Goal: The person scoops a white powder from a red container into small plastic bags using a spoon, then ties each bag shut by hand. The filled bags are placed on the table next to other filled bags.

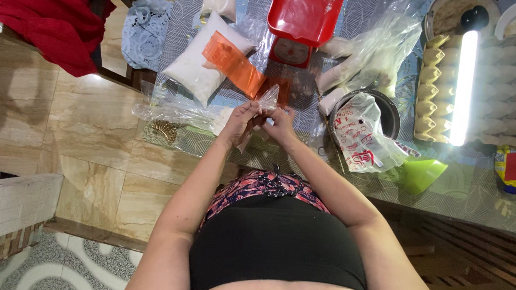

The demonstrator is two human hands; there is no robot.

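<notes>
Head view looks straight down at a person standing at the near edge of a glass-topped table (479,192). Both hands meet just past that edge: the left hand (240,121) and the right hand (281,124) are pinched together on a small clear plastic bag (268,98), fingers closed on its mouth. The bag sticks up a little between the fingertips; can't tell what's in it, if anything.

Looks to me like the step in hand is working the bag's mouth, opening or twisting it, hard to say which. Whatever comes next needs a steady pinch on thin, slippery film, so both hands probably have to keep hold.

Around them: a white filled bag (194,71) with an orange plastic strip (233,64) across it toward the far left, a red kitchen scale (302,24) at the far edge, a dark bowl (389,110) with a printed bag (364,136) in it to the right, a green funnel (421,173), and a lit tube lamp (465,85) over rows of wrapped packets (502,93).
</notes>
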